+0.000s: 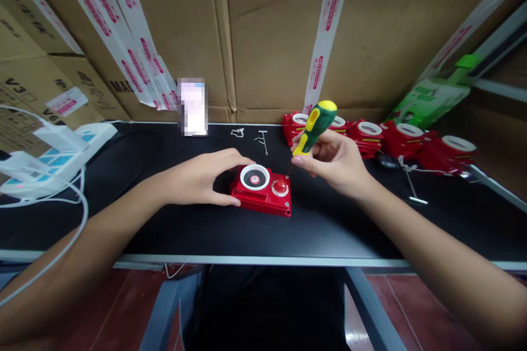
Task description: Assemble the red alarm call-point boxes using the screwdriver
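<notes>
My left hand [201, 178] steadied the red box [261, 191], white-ringed dial and red button on top, near the counter's [164, 230] front edge; my right hand [329, 162] gripped a green-yellow screwdriver [315, 126] at its corner.

A black-topped workbench with a pale metal front edge [263, 259] is carrying a red plastic box with a white-ringed dial and a red knob [261, 191] at its centre. A row of matching red plastic boxes [395, 140] is lining the far right, while white power strips [61, 156] are sitting at far left. Small bent metal pins [262, 139] are lying near the back edge.
</notes>
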The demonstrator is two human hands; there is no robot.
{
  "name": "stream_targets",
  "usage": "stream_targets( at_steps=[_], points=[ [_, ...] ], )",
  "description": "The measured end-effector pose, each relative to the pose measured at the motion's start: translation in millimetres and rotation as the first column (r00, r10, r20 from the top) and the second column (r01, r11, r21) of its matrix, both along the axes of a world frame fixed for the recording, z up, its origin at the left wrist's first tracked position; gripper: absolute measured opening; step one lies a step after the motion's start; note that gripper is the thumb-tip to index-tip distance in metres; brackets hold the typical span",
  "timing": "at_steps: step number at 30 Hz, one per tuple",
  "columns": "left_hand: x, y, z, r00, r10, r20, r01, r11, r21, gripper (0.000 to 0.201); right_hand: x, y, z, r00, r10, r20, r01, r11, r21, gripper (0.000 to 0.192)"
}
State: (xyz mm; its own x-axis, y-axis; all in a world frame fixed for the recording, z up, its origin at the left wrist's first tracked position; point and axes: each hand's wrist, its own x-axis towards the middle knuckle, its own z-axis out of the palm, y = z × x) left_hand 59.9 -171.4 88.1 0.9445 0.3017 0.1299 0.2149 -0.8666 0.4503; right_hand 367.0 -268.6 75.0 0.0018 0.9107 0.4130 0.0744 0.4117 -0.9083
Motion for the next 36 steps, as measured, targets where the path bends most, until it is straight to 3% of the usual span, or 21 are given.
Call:
stream_targets(
  at_steps=[12, 17, 25, 36],
  points=[
    [0.2, -1.7, 2.0, 1.000, -0.004, -0.001, 0.004, 1.000, -0.014, 0.068, 5.3, -3.7, 1.4, 0.986, 0.162, 0.039, -0.163, 0.986, 0.040, 0.032],
    [-0.6, -1.8, 2.7, 1.000, 0.007, -0.018, -0.007, 1.000, -0.005, 0.070, 3.4, -0.3, -3.1, 0.995, 0.099, 0.017, -0.099, 0.995, 0.010, 0.035],
    [-0.1, -0.1, 1.4, 0.999, 0.018, -0.036, -0.018, 1.000, 0.003, 0.069, 2.3, 2.9, -3.9, 0.999, 0.035, -0.041, -0.036, 0.999, -0.035, 0.060],
    [-0.7, -0.2, 2.2, 0.999, 0.010, -0.040, -0.008, 0.999, 0.038, 0.069, 7.3, 2.4, -2.4, 0.997, 0.080, 0.012, -0.081, 0.996, 0.037, 0.051]
  ],
)
